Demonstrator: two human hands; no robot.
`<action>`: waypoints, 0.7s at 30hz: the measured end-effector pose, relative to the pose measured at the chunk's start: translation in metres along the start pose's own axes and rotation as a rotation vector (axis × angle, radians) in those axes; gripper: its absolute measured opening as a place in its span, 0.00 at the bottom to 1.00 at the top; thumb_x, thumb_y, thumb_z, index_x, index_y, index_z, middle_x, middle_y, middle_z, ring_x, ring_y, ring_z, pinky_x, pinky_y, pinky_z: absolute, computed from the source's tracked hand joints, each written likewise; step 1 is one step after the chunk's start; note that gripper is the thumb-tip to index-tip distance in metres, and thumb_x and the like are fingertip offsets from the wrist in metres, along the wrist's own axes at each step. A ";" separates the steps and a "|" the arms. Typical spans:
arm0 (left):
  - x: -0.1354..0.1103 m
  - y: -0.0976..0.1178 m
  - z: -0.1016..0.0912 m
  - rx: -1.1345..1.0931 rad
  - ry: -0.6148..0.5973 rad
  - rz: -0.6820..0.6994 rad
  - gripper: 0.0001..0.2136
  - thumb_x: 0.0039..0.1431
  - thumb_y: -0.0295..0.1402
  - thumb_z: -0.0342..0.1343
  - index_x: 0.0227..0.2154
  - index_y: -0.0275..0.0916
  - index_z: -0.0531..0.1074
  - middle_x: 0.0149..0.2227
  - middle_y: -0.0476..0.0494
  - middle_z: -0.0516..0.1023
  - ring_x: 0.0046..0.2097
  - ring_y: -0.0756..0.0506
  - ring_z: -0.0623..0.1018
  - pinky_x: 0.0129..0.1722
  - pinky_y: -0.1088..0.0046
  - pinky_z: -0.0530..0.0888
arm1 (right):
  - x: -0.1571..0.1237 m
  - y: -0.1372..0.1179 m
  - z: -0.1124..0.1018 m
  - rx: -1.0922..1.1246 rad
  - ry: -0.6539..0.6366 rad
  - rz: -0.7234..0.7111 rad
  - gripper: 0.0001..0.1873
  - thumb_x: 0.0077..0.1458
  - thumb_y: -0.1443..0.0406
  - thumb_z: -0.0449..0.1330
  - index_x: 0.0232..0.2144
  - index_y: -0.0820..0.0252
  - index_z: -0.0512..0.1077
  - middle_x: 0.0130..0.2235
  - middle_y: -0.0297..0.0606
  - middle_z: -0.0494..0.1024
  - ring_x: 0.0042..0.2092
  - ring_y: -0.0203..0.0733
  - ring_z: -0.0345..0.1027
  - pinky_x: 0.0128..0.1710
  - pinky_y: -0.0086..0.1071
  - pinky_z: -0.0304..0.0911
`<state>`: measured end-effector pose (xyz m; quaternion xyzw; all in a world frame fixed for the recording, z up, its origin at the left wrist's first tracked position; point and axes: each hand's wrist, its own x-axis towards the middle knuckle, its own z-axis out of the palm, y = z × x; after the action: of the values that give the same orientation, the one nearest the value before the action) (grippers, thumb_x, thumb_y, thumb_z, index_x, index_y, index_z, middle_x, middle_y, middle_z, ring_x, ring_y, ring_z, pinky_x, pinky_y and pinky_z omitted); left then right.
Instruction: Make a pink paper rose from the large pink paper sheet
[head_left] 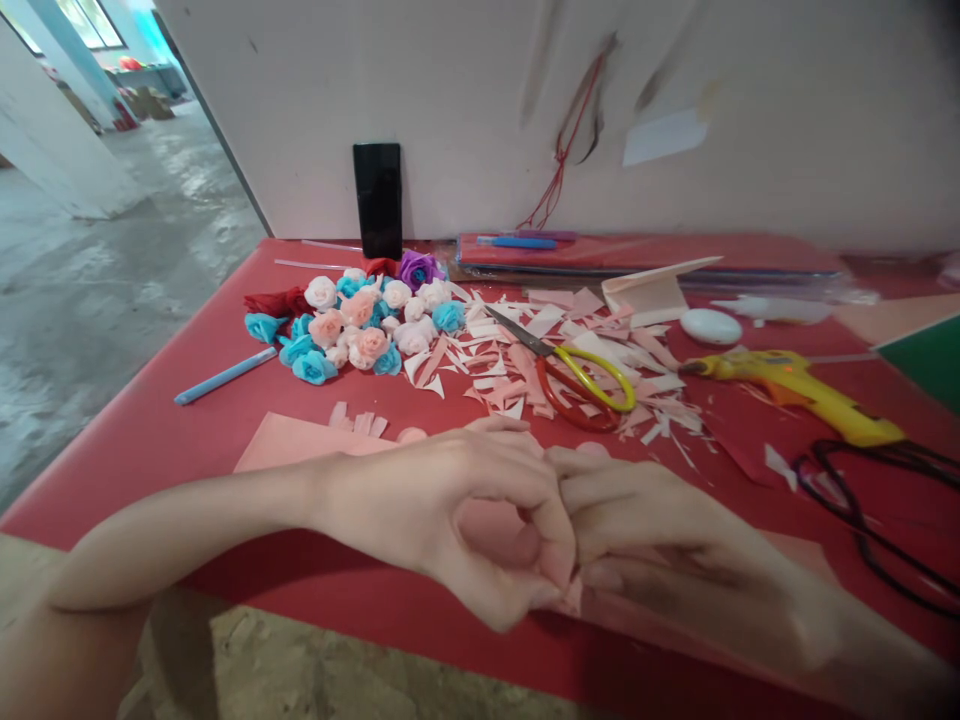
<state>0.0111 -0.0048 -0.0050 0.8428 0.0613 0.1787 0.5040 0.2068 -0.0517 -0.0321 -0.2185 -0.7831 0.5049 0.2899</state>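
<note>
My left hand [465,500] and my right hand [652,510] meet over the near part of the red table [300,570]. Between their closed fingertips they pinch a piece of pink paper [572,597], mostly hidden by the fingers. Under my left wrist lies a flat pink sheet [289,442], with a few short pink strips [367,424] on it. Just beyond my hands, scissors [592,378] with one yellow and one red handle rest on a heap of pink and white paper scraps [487,360].
Paper roses [367,345] in several colours cluster behind the hands, left of the scraps. A phone [379,200] leans on the back wall. At right lie a yellow glue gun [810,390] with a black cord [855,520] and a white oval object [711,326]. A blue pen [225,376] lies left.
</note>
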 end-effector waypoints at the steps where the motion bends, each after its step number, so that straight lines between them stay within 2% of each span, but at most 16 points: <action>1: 0.000 0.000 0.000 -0.003 -0.002 -0.002 0.04 0.43 0.21 0.54 0.21 0.35 0.66 0.27 0.46 0.77 0.32 0.53 0.72 0.48 0.74 0.66 | 0.000 0.000 0.000 -0.008 0.001 0.003 0.10 0.59 0.63 0.51 0.35 0.54 0.73 0.34 0.34 0.76 0.38 0.35 0.68 0.43 0.29 0.59; 6: 0.000 0.001 0.001 -0.020 -0.005 -0.015 0.04 0.43 0.21 0.54 0.21 0.35 0.67 0.27 0.45 0.77 0.31 0.52 0.72 0.44 0.75 0.67 | 0.001 0.000 -0.001 0.002 -0.007 0.032 0.10 0.58 0.63 0.52 0.35 0.54 0.73 0.35 0.34 0.76 0.39 0.36 0.68 0.43 0.29 0.60; 12: 0.000 0.001 0.001 -0.042 0.004 -0.008 0.03 0.43 0.20 0.54 0.22 0.33 0.67 0.26 0.45 0.77 0.31 0.52 0.72 0.47 0.73 0.66 | -0.001 0.002 0.000 0.009 0.009 0.031 0.09 0.58 0.63 0.52 0.34 0.53 0.74 0.34 0.35 0.77 0.38 0.37 0.68 0.43 0.30 0.60; 17: -0.002 0.006 -0.004 0.010 0.042 -0.112 0.04 0.51 0.26 0.55 0.29 0.29 0.70 0.29 0.43 0.75 0.34 0.52 0.71 0.42 0.77 0.67 | -0.002 -0.001 -0.003 -0.042 0.031 0.073 0.11 0.57 0.59 0.53 0.33 0.53 0.75 0.33 0.37 0.77 0.38 0.41 0.67 0.43 0.34 0.61; 21: -0.002 0.008 -0.006 0.103 0.041 -0.121 0.06 0.54 0.25 0.53 0.28 0.26 0.72 0.29 0.42 0.75 0.33 0.53 0.69 0.40 0.79 0.67 | 0.001 -0.006 -0.005 -0.076 0.015 0.097 0.11 0.56 0.60 0.53 0.31 0.55 0.75 0.30 0.37 0.75 0.37 0.40 0.66 0.41 0.34 0.60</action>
<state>0.0069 -0.0048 0.0043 0.8585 0.1314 0.1617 0.4685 0.2089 -0.0497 -0.0251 -0.2710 -0.7880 0.4866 0.2623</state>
